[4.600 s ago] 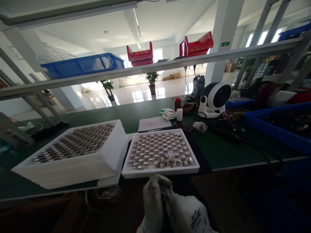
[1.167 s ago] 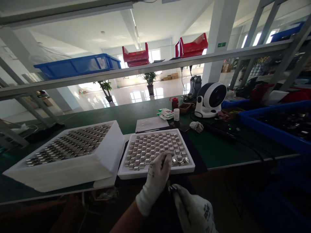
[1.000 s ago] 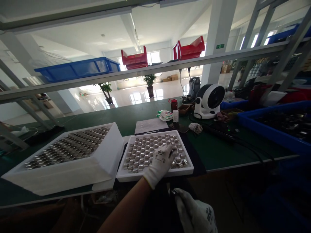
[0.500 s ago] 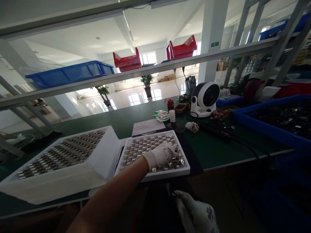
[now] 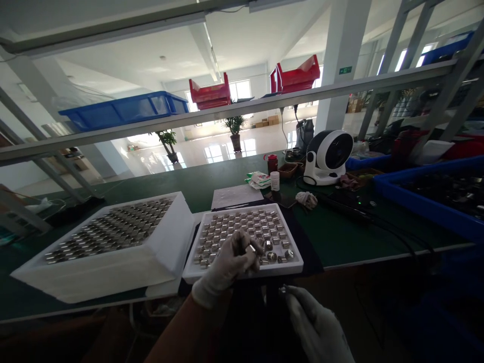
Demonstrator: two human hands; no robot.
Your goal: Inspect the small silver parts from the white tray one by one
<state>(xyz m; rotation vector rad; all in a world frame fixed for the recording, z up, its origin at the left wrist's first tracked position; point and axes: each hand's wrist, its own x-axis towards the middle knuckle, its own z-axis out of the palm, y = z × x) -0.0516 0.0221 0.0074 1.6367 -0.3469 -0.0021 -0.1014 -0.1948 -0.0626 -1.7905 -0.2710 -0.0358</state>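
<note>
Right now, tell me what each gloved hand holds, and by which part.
The left hand pinches a small silvery metal cylinder by its sides above the white foam tray. The right hand grips something small at its fingertips; unclear what.

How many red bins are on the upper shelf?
2: one red bin sits left of centre on the shelf rail, the other red bin to its right beside the white pillar. More may be hidden.

left hand (image 5: 230, 259) | pulled back to tray (image 5: 242, 272) near edge | now pinching metal piece (image 5: 250, 248)
</note>
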